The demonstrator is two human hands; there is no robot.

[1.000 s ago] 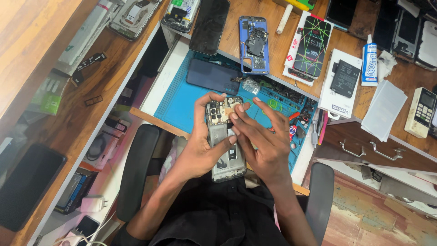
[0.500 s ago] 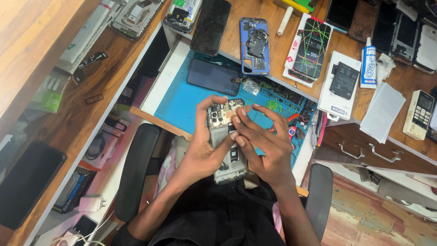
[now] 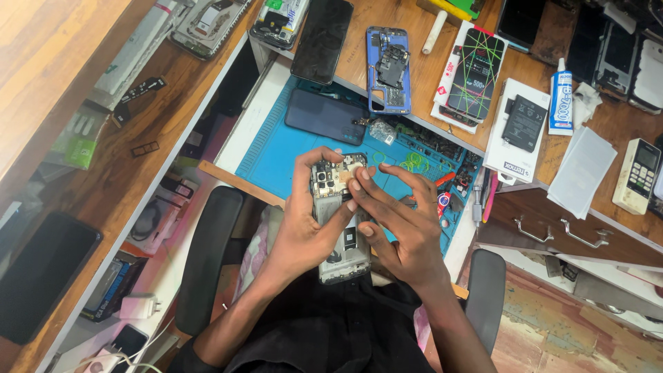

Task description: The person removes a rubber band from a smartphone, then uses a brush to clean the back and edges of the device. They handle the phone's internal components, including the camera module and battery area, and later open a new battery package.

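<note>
An opened phone [image 3: 338,221], its back cover removed and its circuit board and camera modules exposed, is held upright above the lap, just in front of a blue work mat [image 3: 276,148]. The phone is gripped along its side and lower body by the left hand [image 3: 304,231], thumb and fingers wrapped around the frame. The upper part of the board is touched by the right hand [image 3: 400,231], whose fingertips [image 3: 356,185] are pressed against the exposed parts while the remaining fingers are spread outward. On the mat, a dark phone [image 3: 324,116] is laid flat, and small green rings [image 3: 413,160] and loose parts are scattered near the mat's right edge. On the wooden bench [image 3: 414,65] beyond, a blue phone frame [image 3: 388,69] with its internals showing is seen, along with a black screen panel [image 3: 322,40], a white glue tube [image 3: 561,97], a boxed battery [image 3: 521,124] and a white remote control [image 3: 639,175]. Black chair armrests [image 3: 207,255] are visible on either side.
</note>
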